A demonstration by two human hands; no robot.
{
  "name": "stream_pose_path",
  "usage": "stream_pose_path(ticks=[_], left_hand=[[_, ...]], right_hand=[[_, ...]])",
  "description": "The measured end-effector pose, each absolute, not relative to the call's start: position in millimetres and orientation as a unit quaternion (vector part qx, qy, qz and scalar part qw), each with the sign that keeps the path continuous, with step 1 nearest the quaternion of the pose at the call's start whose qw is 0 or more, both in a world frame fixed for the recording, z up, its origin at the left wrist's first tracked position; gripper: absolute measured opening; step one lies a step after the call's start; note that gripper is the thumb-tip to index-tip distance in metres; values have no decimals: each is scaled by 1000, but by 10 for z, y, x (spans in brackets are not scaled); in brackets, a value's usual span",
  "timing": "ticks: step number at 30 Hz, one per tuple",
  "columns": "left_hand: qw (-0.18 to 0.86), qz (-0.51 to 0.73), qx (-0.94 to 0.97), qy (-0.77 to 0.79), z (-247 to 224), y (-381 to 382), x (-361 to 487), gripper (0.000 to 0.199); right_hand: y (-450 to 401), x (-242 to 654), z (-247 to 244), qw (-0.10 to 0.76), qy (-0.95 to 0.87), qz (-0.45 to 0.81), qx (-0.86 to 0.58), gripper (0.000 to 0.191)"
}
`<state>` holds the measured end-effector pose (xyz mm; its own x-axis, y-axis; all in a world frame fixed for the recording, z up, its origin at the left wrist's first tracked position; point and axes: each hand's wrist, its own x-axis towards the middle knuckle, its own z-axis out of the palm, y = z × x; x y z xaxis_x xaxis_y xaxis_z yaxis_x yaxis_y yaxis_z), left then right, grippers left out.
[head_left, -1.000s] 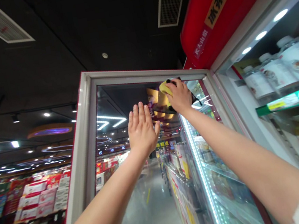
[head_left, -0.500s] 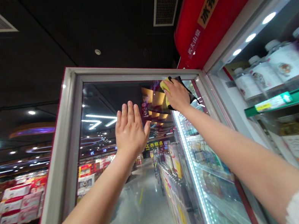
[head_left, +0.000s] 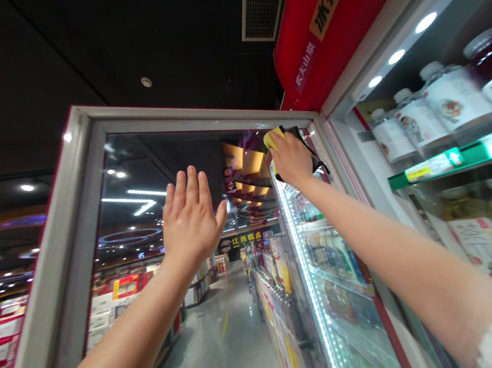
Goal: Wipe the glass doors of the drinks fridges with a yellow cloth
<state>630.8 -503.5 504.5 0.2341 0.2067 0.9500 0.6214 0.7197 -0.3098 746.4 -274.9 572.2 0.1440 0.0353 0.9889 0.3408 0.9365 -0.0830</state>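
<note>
Pressing a yellow cloth (head_left: 274,139) into the upper right corner of a glass fridge door (head_left: 59,242) with the right hand (head_left: 290,158), fingers curled closed around it; left hand (head_left: 190,219) spread wide, fingers straight, holding nothing, raised by the glass; both hands placed almost as earlier, view swung slightly left

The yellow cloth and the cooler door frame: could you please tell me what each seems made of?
The yellow cloth looks like soft matte fabric, perhaps microfibre, bending under the right hand. The door frame looks like satin painted metal, possibly plastic, with soft highlights.
</note>
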Motion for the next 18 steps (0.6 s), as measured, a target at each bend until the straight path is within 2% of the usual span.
stream_pose_path(ticks=[4,7,11,14,18], left_hand=[[699,-99,-390,-590,5062,-5000,6380,56],[681,-46,-447,-578,5041,-4773,6518,60],[673,-83,-435,-592,4939,-4353,6689,55],[687,-85,-421,-586,4873,-4198,6728,58],[700,-85,-422,-570,4848,-4195,6727,59]], right_hand=[[-2877,7350,5476,722,-665,-155,-117,55],[-2879,7391,5650,696,-689,-177,-93,55],[-2667,7589,5933,694,-695,-132,-133,54],[-2505,7641,5794,718,-668,-104,-166,55],[-2383,7573,5549,729,-654,-139,-145,55]])
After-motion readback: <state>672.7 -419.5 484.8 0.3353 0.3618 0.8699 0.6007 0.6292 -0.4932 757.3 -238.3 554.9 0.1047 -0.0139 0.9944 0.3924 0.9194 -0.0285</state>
